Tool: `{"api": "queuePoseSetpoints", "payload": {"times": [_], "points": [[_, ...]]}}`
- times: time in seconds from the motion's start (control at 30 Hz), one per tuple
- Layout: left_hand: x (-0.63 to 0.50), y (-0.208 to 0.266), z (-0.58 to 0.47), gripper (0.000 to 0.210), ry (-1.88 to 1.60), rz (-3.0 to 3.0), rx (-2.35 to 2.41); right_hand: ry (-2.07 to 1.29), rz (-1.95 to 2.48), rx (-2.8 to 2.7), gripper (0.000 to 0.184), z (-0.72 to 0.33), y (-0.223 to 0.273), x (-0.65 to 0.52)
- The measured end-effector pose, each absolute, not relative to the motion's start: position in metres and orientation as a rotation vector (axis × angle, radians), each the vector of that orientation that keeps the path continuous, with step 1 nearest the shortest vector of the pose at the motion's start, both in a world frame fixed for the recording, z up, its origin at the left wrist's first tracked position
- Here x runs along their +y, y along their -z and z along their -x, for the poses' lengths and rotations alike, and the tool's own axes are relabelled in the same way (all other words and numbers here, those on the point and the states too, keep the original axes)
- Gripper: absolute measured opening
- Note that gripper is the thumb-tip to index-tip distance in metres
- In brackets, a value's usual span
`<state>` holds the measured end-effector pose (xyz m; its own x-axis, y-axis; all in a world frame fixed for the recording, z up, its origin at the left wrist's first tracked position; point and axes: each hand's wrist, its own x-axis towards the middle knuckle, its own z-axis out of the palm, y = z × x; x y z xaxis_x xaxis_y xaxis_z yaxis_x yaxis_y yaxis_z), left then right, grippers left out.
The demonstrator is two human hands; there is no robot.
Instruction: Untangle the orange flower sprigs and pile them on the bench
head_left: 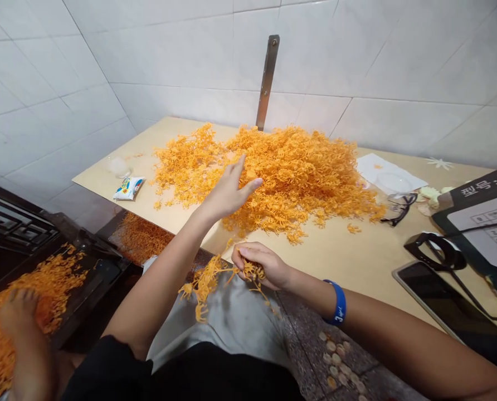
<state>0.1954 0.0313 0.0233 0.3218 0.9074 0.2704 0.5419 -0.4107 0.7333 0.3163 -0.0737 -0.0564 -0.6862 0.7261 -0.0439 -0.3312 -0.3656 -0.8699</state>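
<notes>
A large heap of orange plastic flower sprigs [298, 167] lies on the table. My left hand [234, 189] reaches over the heap's near left part, fingers spread, thumb pointing right, with nothing visible in its grasp. Nearer to my body, above my lap, my right hand [261, 264] has its fingers closed around an orange plastic flower sprig [206, 284]. The sprig's branched, spiky ends hang to the left of the fist, and some stick out below it. A blue wristband [339, 303] circles my right wrist.
On the tan table [349, 267], a small white packet [128, 188] lies left, while eyeglasses [399, 209], a black watch [436, 250], a phone [449, 301] and a dark box [482, 211] sit right. At lower left, another person's hand [18, 309] rests on more orange pieces [60, 278].
</notes>
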Motion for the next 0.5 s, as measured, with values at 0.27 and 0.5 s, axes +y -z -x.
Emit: {"api": "queuePoseSetpoints", "payload": {"times": [0.27, 0.5], "points": [[-0.011, -0.009, -0.152, 0.048, -1.082, -1.768, 1.115, -2.122, 0.373, -1.005, 0.041, -0.319, 0.059, -0.071], [-0.081, 0.033, -0.125, 0.038, -0.854, -1.439, 1.031, -2.103, 0.388, -1.115, 0.049, -0.318, 0.056, -0.071]]}}
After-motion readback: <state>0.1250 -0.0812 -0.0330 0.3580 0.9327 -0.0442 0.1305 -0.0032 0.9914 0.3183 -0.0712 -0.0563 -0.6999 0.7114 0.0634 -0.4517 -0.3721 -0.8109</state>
